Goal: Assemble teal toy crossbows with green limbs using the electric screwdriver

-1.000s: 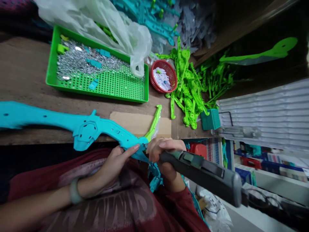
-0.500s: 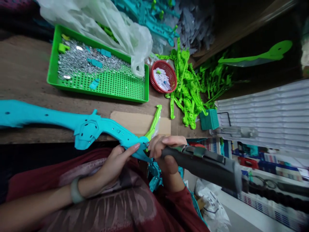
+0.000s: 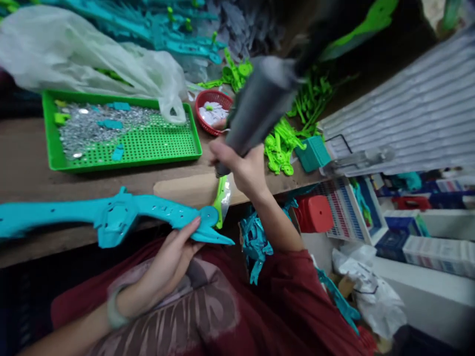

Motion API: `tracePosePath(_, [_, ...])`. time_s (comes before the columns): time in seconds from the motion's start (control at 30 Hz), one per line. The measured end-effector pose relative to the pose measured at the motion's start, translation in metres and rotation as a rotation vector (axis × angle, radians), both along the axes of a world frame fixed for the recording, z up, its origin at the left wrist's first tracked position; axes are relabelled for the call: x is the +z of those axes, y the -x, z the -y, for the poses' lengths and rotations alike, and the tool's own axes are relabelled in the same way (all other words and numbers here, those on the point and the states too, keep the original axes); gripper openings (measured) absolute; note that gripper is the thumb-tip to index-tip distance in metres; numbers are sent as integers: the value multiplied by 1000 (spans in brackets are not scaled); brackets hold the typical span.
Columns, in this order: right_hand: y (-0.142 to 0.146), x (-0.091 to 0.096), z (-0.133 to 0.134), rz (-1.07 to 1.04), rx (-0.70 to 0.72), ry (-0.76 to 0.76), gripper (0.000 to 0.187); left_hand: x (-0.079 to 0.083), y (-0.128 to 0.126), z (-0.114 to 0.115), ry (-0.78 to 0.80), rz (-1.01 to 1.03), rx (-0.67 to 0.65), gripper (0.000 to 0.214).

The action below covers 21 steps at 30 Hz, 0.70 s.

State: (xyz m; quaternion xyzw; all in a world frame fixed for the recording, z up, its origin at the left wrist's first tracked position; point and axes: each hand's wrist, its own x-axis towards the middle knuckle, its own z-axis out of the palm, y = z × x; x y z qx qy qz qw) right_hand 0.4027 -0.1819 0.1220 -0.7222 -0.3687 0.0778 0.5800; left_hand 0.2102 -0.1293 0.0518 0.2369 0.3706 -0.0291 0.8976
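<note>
My left hand (image 3: 180, 254) is closed round the right end of a long turquoise plastic toy bow part (image 3: 118, 217), thumb on top near its round joint. The part lies level along the table's front edge. My right hand (image 3: 245, 165) grips a dark grey electric screwdriver (image 3: 258, 106) above the table, its cord end tilted up and away. Some of that hand's fingers are hidden behind the tool, close to a red basket (image 3: 208, 128) of small white pieces. Below the right hand, a lime green arm (image 3: 221, 200) with clear plastic sits beside the turquoise part's round joint.
A green perforated tray (image 3: 163, 157) holds many screws and a few turquoise pieces. A plastic bag (image 3: 129, 69) hangs over its back edge. Lime green parts (image 3: 280, 148) are heaped at right beside a teal basket (image 3: 313, 153). A cardboard strip (image 3: 185, 188) lies in front. Below stands a red stool (image 3: 315, 213).
My right hand has lifted the electric screwdriver off the turquoise part's joint, up and toward the red basket, and tilted it. My left hand still holds the part. The view has shifted.
</note>
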Motion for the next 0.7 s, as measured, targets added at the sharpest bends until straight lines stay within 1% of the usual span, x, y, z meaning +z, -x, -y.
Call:
tracePosePath(0.07, [-9,-1,18,257,-33,83,45,8,6,-5,-8,-38,4,32])
tracePosePath(0.1, [-10,-2,31,394,-11,127,48,13,10,-7,-14,-64,2,33])
tracePosePath(0.13, [-9,-3,45,522,57,189,52,18,13,-9,-23,-94,5,34])
tracePosePath(0.2, [-2,-6,71,732,304,362,58,27,17,-11,-50,-146,22,37])
tracePosePath(0.23, [2,-8,80,812,429,450,59,30,17,-11,-65,-165,36,38])
tracePosePath(0.27, [7,-10,86,881,519,523,56,34,17,-10,-80,-180,50,39])
tracePosePath(0.3, [11,-12,90,949,568,570,51,36,16,-9,-96,-191,59,40])
tracePosePath(0.33, [16,-14,91,1022,581,583,43,39,14,-7,-114,-200,63,39])
tracePosePath(0.37, [20,-15,91,1095,568,577,37,40,12,-5,-136,-207,68,39])
tracePosePath(0.43, [28,-18,90,1214,484,543,33,44,10,-1,-196,-209,88,39])
tracePosePath(0.53, [31,-17,90,1275,311,513,30,47,11,2,-260,-219,110,42])
tracePosePath(0.57, [28,-16,90,1313,293,485,27,48,13,3,-265,-232,106,43])
tracePosePath(0.6, [23,-13,89,1382,311,435,25,48,16,4,-263,-248,99,44])
tracePosePath(0.63, [16,-10,86,1478,366,362,23,48,19,5,-257,-262,86,45])
tracePosePath(0.7, [-3,-1,76,1700,536,183,22,45,25,8,-239,-273,36,43])
